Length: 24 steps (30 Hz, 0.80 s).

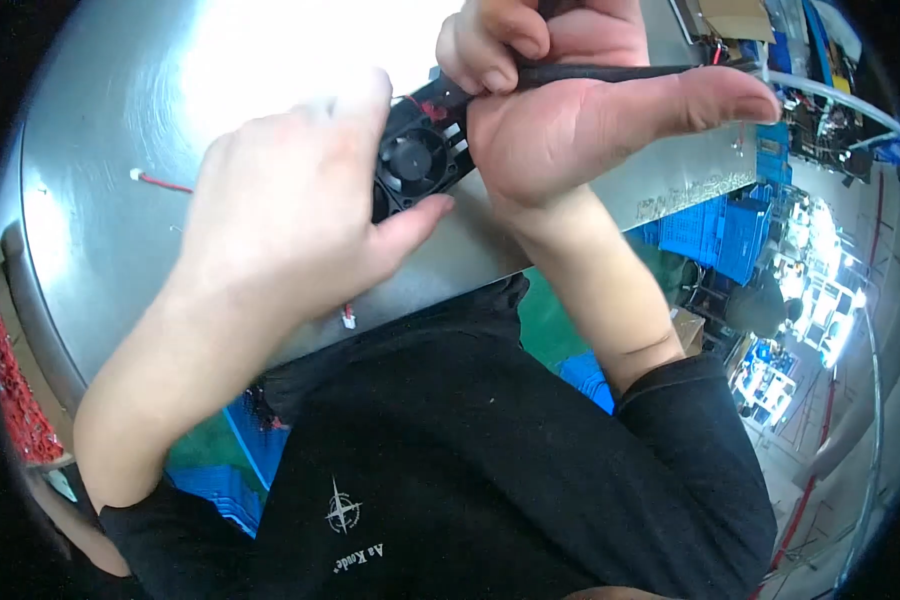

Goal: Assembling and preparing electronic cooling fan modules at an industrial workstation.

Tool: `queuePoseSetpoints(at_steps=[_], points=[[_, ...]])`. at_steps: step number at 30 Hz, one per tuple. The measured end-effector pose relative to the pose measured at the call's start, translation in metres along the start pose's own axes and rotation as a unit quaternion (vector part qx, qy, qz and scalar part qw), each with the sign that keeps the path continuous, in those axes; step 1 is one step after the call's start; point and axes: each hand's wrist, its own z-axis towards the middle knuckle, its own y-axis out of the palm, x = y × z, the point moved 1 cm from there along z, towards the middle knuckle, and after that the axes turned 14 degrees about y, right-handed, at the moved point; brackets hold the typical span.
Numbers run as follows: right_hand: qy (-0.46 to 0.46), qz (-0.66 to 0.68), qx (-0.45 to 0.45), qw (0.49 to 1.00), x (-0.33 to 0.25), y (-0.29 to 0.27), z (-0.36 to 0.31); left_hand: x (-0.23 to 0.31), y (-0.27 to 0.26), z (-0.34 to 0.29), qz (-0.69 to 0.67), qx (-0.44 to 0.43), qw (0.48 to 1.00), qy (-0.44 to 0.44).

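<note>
A small black cooling fan (410,160) with a square frame and red wires is held above the metal table (100,130). My left hand (280,195) grips it from the left, its thumb along the near edge; its other fingertips are blurred or hidden behind the fan. At the fan's right side, my right hand (560,110) has its fingers curled and its thumb stretched out to the right. A long, thin black rod-like thing (620,73) lies between those fingers and the thumb. Its kind cannot be made out.
Red leads with white plugs (348,320) lie on the table near its front edge, with another white plug (137,175) at left. Blue crates (695,230) stand beyond the right edge. A pale hose (835,95) curves at upper right. Red parts (20,400) fill a container at far left.
</note>
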Motion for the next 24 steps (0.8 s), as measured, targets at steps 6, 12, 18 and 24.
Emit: queuePoseSetpoints(at_steps=[6, 12, 18, 24], points=[[-0.068, 0.171, 0.115, 0.976, 0.019, -0.004, -0.011, 0.018, -0.003, -0.002, 0.014, -0.039, 0.997, -0.062], [-0.063, 0.101, 0.082, 0.990, 0.013, 0.005, -0.023, 0.002, -0.002, -0.006, 0.029, -0.013, 0.999, -0.034], [-0.236, 0.304, -0.192, 0.903, -0.007, -0.039, -0.028, -0.010, -0.003, -0.009, 0.057, 0.023, 0.998, 0.014], [-0.127, 0.219, -0.272, 0.928, 0.012, -0.048, -0.011, -0.020, -0.012, -0.014, 0.089, -0.059, 0.988, 0.114]])
